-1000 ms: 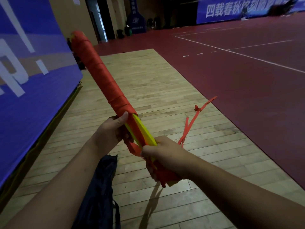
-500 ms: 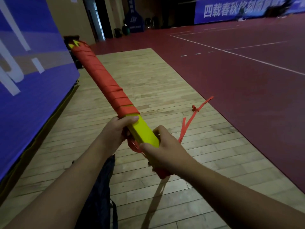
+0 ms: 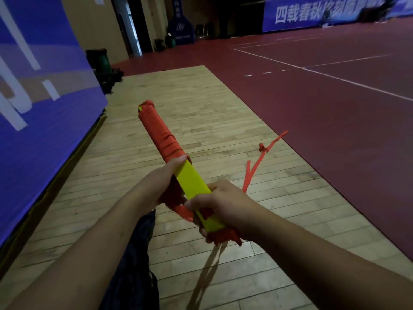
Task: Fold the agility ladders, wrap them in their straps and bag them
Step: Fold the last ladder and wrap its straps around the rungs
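As I look through the head camera, a blue wall panel (image 3: 44, 135) fills the left edge, and a green bin (image 3: 101, 60) stands at its far end. Low in view, a dark bag (image 3: 138, 253) shows beneath the left forearm; I cannot tell whether it hangs from the arm or lies on the wooden floor (image 3: 201, 104). Next comes the left hand (image 3: 161, 186), its fingers curled round the ladder bundle (image 3: 193, 182) with the thumb laid across the top, right where the wound strap (image 3: 161, 133) stops. The bundle is in the air above the wooden floor, held by both hands, slanting away from me toward the left. Its far half is covered in tight orange turns of strap; the stretch between the hands is bare yellow. Under that bare stretch a slack loop of strap runs from one hand to the other. The right hand (image 3: 223, 204) grips the near end of the bundle, fingers closed round yellow rungs and bunched orange strap together. Right of that hand the loose strap end (image 3: 263, 151) sticks up and out, knotted partway along, touching nothing. Beyond it the dark red court floor (image 3: 335, 121) with white lines takes up the right side, under a blue banner (image 3: 312, 14) on the far wall.
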A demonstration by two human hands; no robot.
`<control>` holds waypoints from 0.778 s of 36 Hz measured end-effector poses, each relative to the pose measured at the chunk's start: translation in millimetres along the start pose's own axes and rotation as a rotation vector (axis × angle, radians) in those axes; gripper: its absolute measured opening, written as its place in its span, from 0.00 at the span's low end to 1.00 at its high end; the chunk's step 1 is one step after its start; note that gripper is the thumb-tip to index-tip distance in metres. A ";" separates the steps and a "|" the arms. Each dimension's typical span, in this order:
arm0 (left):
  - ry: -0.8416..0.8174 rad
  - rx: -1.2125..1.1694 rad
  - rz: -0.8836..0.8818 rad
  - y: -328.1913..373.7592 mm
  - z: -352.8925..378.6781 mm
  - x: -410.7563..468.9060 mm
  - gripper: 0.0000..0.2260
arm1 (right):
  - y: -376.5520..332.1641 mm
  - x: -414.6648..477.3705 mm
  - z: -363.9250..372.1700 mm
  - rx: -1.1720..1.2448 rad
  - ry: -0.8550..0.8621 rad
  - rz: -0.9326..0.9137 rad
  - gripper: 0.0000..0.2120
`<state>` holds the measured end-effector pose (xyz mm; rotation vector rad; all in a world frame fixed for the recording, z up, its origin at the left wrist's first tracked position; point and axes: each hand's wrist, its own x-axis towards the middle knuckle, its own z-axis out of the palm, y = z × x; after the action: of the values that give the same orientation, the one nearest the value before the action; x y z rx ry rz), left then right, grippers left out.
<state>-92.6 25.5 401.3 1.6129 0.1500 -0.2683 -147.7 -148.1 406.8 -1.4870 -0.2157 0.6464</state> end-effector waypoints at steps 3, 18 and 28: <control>0.084 0.085 -0.012 -0.3 3.0 1.9 0.21 | 6.8 6.4 -4.3 -0.234 0.137 0.006 0.15; -0.048 0.023 0.067 2.7 -8.2 -0.3 0.14 | 11.0 11.1 8.3 -0.883 0.413 -0.121 0.16; -0.246 -0.195 0.151 5.0 -17.9 -12.6 0.11 | -1.2 2.5 -6.8 0.283 -0.418 0.286 0.14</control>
<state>-102.0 43.8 410.1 1.3777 -0.1306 -0.3230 -141.8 -152.6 406.6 -1.1062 -0.2225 1.1700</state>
